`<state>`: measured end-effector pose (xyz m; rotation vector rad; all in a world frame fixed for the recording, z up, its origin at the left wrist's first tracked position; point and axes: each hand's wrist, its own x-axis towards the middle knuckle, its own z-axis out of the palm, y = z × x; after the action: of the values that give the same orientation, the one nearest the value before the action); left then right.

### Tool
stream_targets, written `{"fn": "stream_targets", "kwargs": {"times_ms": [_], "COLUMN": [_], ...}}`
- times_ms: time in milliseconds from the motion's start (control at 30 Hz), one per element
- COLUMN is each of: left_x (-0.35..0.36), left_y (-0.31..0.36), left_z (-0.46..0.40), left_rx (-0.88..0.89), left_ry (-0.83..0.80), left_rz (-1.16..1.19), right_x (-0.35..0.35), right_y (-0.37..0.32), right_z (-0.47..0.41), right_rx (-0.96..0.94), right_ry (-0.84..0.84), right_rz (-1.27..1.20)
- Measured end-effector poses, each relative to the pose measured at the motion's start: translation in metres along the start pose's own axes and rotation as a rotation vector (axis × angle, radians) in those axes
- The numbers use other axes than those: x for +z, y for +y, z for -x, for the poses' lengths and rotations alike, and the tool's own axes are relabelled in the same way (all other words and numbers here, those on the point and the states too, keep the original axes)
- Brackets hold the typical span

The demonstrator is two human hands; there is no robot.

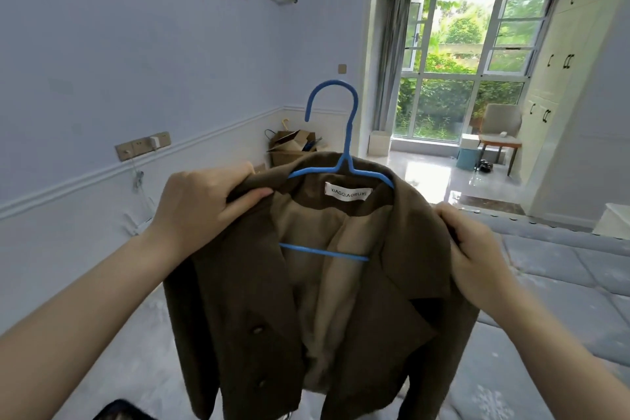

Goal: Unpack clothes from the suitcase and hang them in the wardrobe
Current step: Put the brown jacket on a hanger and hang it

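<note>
Both shoulders of the brown jacket (344,286) pinched up over the bed, left hand (201,204) and right hand (477,256), so best to square it evenly on the blue hanger (341,164) before heading wardrobe-wards.

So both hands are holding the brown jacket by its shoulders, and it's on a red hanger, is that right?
Not quite: the hanger is blue, not red, as the head view shows. The rest holds: the left hand and right hand grip the brown jacket by its shoulders.
</note>
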<state>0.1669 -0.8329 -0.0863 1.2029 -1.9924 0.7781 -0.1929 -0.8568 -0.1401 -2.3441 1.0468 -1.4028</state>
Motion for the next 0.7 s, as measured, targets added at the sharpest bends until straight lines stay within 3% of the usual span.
{"fn": "stream_targets", "kwargs": {"times_ms": [200, 467, 700], "left_x": [-0.015, -0.032, -0.126], "left_y": [0.034, 0.098, 0.156], "left_z": [0.014, 0.072, 0.148], "left_rx": [-0.049, -0.36, -0.591], "left_ry": [-0.029, -0.117, -0.27], "left_rz": [-0.082, -0.234, -0.425], "right_x": [-0.009, -0.012, 0.017], "right_y": [0.007, 0.023, -0.029], "right_z": [0.008, 0.03, 0.054], "right_rx": [0.012, 0.005, -0.009], "right_ry": [-0.04, -0.1, -0.388], "right_rz": [-0.117, -0.134, -0.399]}}
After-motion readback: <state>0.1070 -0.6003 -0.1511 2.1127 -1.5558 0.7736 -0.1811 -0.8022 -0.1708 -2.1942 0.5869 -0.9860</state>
